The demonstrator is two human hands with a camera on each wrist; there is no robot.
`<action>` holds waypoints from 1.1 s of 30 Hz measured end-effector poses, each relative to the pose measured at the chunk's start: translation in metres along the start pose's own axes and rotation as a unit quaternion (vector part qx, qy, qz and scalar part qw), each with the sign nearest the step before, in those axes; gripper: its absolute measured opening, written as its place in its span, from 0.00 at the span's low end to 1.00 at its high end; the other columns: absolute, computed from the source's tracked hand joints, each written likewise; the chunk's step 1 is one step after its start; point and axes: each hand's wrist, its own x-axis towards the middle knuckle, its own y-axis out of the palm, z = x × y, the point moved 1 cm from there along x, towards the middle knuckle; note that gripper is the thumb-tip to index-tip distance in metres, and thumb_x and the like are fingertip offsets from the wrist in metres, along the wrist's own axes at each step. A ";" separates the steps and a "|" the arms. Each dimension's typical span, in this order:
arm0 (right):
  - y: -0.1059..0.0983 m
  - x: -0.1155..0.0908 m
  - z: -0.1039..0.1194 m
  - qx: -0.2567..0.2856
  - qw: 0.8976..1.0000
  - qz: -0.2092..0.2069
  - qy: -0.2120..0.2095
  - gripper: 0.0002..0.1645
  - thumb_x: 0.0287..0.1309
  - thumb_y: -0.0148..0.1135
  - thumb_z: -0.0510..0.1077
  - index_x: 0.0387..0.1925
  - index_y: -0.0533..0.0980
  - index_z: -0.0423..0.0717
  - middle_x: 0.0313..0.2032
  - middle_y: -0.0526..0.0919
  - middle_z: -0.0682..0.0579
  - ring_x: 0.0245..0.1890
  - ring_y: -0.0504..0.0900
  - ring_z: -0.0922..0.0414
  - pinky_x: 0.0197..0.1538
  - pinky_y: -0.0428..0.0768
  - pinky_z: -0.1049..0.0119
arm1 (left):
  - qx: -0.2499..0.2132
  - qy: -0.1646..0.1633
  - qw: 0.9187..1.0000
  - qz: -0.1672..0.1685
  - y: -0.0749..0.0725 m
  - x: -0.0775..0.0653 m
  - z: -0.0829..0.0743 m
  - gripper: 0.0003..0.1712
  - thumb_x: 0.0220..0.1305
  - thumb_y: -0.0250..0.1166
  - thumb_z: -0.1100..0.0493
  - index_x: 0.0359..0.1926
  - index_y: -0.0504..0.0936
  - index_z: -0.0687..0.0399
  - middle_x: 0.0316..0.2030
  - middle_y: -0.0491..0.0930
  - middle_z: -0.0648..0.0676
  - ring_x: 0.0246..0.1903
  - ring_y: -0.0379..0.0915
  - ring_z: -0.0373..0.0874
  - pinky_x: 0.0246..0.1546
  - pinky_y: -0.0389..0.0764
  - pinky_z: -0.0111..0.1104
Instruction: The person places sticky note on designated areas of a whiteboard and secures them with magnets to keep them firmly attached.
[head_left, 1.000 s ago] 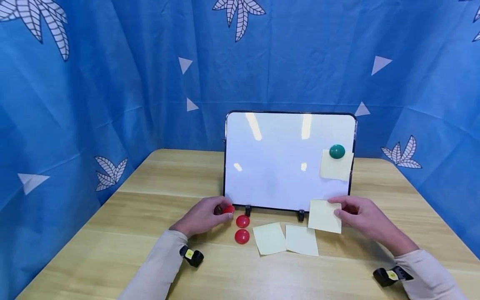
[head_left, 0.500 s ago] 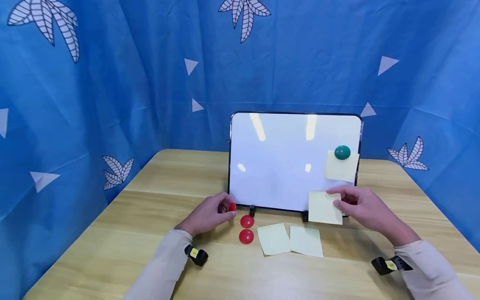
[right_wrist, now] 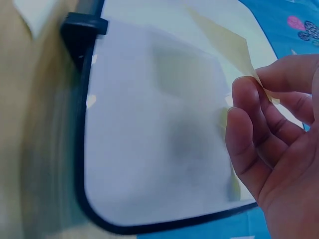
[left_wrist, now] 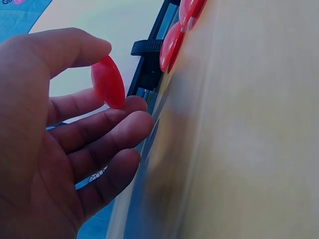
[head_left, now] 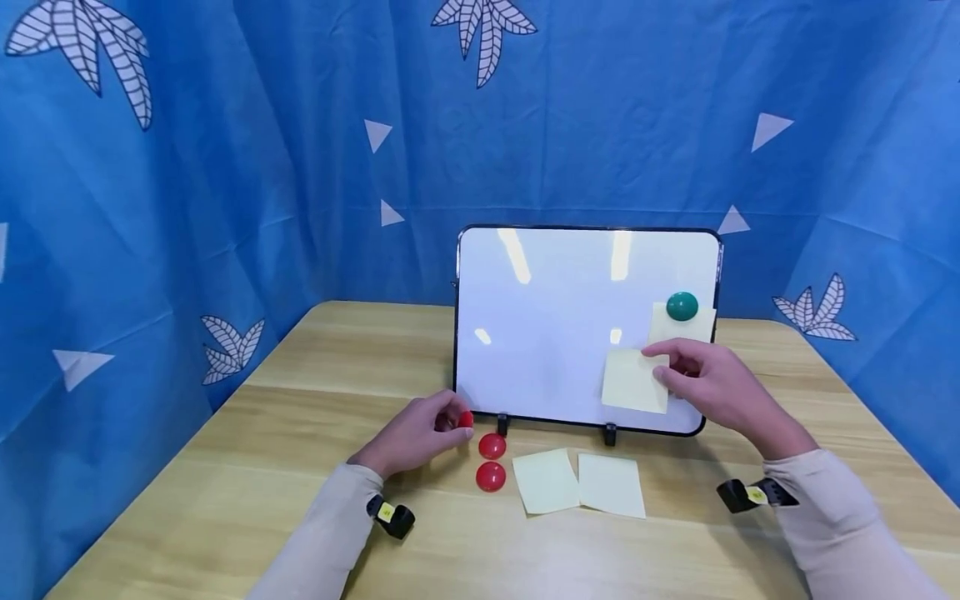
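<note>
Between thumb and index finger, my left hand [head_left: 420, 432] pinches a round red magnet [left_wrist: 108, 83] just above the table, by the whiteboard's lower left corner. My right hand [head_left: 712, 383] pinches a pale yellow sticky note [head_left: 633, 382] by its right edge, in front of the lower right of the whiteboard [head_left: 555, 333]. In the right wrist view the note [right_wrist: 227, 42] looks tilted away from the board surface. Partly behind that hand, another pale note [head_left: 675, 327] hangs under a green magnet [head_left: 682, 306] at the board's right side.
Two red magnets, an upper one [head_left: 492, 446] and a lower one [head_left: 491, 477], lie on the wooden table [head_left: 315, 467]. Beside them lie two pale notes, a left one [head_left: 545, 482] and a right one [head_left: 611, 486]. Black feet [head_left: 610, 434] support the board; a blue curtain [head_left: 600, 125] hangs behind.
My right hand has raised the sticky note from near the table to in front of the board, and slightly left. My left hand has lifted the red magnet and turned it on edge.
</note>
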 end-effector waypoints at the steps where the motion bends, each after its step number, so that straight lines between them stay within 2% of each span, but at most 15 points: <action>1: 0.000 0.003 0.001 0.002 1.000 -0.001 -0.004 0.18 0.69 0.61 0.46 0.57 0.79 0.46 0.28 0.74 0.50 0.31 0.72 0.51 0.28 0.73 0.65 | -0.001 -0.001 1.000 0.000 0.000 -0.001 0.000 0.10 0.65 0.69 0.49 0.44 0.78 0.40 0.36 0.79 0.45 0.38 0.74 0.44 0.38 0.78 0.37; 8: 0.003 0.016 0.009 0.006 1.000 -0.011 -0.023 0.17 0.69 0.62 0.45 0.57 0.80 0.46 0.28 0.72 0.50 0.29 0.73 0.51 0.28 0.73 0.64 | -0.007 -0.008 1.000 -0.002 0.002 -0.005 0.004 0.11 0.65 0.69 0.48 0.45 0.78 0.39 0.37 0.79 0.45 0.39 0.74 0.44 0.38 0.79 0.38; 18: -0.001 0.028 0.014 0.015 1.000 -0.008 -0.020 0.18 0.68 0.62 0.43 0.58 0.80 0.45 0.29 0.72 0.48 0.30 0.72 0.50 0.28 0.73 0.64 | 0.001 -0.013 1.000 -0.008 0.000 -0.005 0.005 0.12 0.65 0.69 0.47 0.46 0.79 0.40 0.38 0.79 0.44 0.39 0.73 0.45 0.40 0.78 0.38; 33: -0.003 0.031 0.009 0.039 0.999 -0.023 -0.018 0.19 0.69 0.62 0.45 0.59 0.78 0.45 0.27 0.73 0.48 0.28 0.73 0.51 0.26 0.73 0.65 | -0.004 0.007 1.000 -0.020 0.002 0.000 -0.002 0.13 0.65 0.68 0.46 0.48 0.80 0.40 0.37 0.79 0.44 0.38 0.75 0.44 0.38 0.79 0.36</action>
